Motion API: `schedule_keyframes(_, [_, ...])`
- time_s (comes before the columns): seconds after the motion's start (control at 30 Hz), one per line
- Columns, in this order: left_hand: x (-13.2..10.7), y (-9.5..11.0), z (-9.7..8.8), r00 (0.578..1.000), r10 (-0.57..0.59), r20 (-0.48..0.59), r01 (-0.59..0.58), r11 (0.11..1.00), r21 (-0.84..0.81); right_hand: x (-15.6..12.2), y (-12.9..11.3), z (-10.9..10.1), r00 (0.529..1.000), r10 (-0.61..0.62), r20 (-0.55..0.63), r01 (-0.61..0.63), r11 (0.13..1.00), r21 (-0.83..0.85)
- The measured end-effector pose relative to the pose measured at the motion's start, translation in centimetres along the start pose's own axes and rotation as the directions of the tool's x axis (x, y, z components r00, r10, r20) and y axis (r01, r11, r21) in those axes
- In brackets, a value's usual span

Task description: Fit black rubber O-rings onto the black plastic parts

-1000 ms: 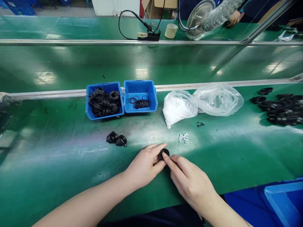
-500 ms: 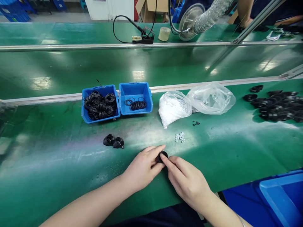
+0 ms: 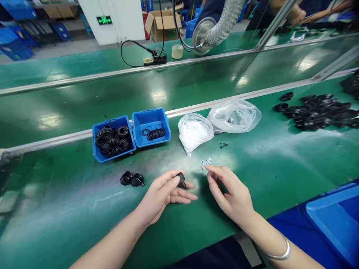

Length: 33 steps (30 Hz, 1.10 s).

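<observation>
Green workbench (image 3: 266, 179) with black rubber parts (image 3: 126, 178)

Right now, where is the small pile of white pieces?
In the head view, the white pieces lie just past the right hand, below the filled plastic bag.

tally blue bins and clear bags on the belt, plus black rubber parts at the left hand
Blue plastic bins: 2
Clear plastic bags: 2
Black rubber parts beside the left hand: 2
Black rubber part held: 1
Total: 7
</observation>
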<state>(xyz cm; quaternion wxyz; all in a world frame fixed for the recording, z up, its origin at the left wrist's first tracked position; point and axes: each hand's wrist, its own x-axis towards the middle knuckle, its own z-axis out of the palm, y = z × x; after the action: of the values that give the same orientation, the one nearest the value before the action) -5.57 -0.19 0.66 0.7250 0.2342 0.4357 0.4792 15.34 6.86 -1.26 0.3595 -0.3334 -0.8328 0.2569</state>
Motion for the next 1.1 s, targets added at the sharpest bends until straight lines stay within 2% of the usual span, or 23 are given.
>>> schedule_keyframes(0.13, [0.1,0.0,0.2,0.998,-0.047,0.042,0.052,0.993,-0.103,-0.2,0.7,0.5,0.999,-0.021,0.049,0.017,0.997,0.076])
schedule_keyframes(0.3, [0.3,-0.6,0.3,0.990,-0.085,0.112,0.099,0.988,-0.122,-0.4,0.7,0.4,0.986,-0.105,0.132,0.085,0.985,0.148])
schedule_keyframes(0.5, [0.4,-1.0,0.1,0.988,-0.078,0.134,0.102,0.979,-0.177,0.4,-1.2,-0.5,0.983,-0.101,0.152,0.065,0.971,0.229])
schedule_keyframes(0.67, [0.6,-1.2,0.0,0.984,-0.126,0.127,0.159,0.941,-0.299,1.4,-2.4,0.4,0.981,-0.098,0.167,0.065,0.979,0.193])
schedule_keyframes(0.83, [0.8,-1.4,-0.1,0.979,-0.153,0.138,0.184,0.948,-0.261,1.9,-2.0,1.8,0.978,-0.112,0.175,0.060,0.959,0.277])
schedule_keyframes(0.97, [0.8,-1.6,0.2,0.983,-0.152,0.099,0.168,0.966,-0.194,1.9,-1.6,2.0,0.976,-0.072,0.208,-0.009,0.931,0.364])
schedule_keyframes(1.1, [0.7,-1.8,0.3,0.991,-0.120,0.065,0.129,0.976,-0.174,1.8,-1.3,2.0,0.972,-0.089,0.216,-0.007,0.913,0.408])
